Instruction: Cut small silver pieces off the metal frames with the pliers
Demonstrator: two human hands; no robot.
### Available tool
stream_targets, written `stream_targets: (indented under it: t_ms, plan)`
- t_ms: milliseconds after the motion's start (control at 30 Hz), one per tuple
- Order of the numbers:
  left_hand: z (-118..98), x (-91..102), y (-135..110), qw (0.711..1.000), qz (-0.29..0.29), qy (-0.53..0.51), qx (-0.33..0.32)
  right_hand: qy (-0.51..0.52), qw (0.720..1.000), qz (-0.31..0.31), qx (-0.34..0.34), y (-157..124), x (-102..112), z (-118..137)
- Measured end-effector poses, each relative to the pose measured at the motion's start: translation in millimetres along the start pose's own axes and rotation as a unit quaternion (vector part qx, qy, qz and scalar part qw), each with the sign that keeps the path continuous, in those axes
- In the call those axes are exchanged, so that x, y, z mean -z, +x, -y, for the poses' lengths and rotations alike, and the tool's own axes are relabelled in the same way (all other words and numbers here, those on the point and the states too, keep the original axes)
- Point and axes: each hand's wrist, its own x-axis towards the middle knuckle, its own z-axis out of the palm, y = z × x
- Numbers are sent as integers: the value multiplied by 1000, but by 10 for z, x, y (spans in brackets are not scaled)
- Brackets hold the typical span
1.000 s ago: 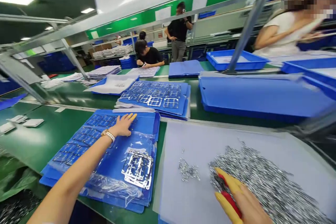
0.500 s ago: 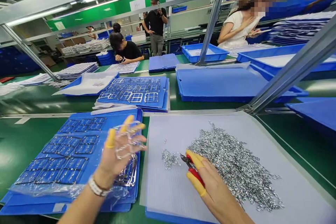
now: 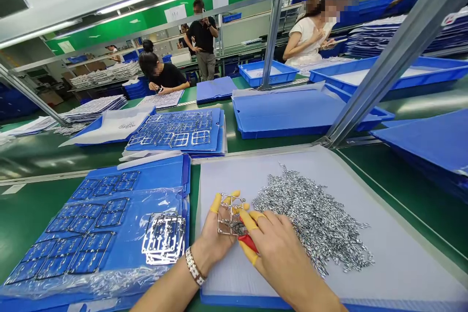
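Observation:
My left hand (image 3: 214, 236), with yellow finger covers, holds a small shiny metal frame (image 3: 220, 204) with crossbars, resting over its palm and fingers. My right hand (image 3: 280, 241) is closed around red-handled nippers (image 3: 249, 243), whose dark jaws are at the lower part of the frame; whether they bite on a bar cannot be made out. Both hands are above a white sheet (image 3: 226, 175). To the right of them lies a large heap of small silvery metal pieces (image 3: 314, 217). A pile of similar bright frames (image 3: 164, 239) lies left of my left hand.
Darker frames (image 3: 84, 219) lie in rows on a blue board (image 3: 146, 178) under clear plastic at left. Behind stand another frame-covered blue board (image 3: 179, 126) and a blue tray (image 3: 285, 114). A slanted metal post (image 3: 380, 63) rises at right. Several people are beyond the bench.
My left hand has moved right with the metal frame, from over the blue board to over the white sheet. The nippers in my right hand now meet the frame.

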Motion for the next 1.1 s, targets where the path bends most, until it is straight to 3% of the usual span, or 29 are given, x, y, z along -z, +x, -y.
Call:
stream_targets:
  t_ms: [400,767,1100]
  plan:
    - [6,136,43,999,-27,24,-20,-68,994,87,2,145,3,83]
    - [-1,59,9,1000,-7,21,-10,-40,995,92,-12,139,4,56]
    - [-3,86,5,1000,10,16,-4,14,984,177,-34,214,101,34]
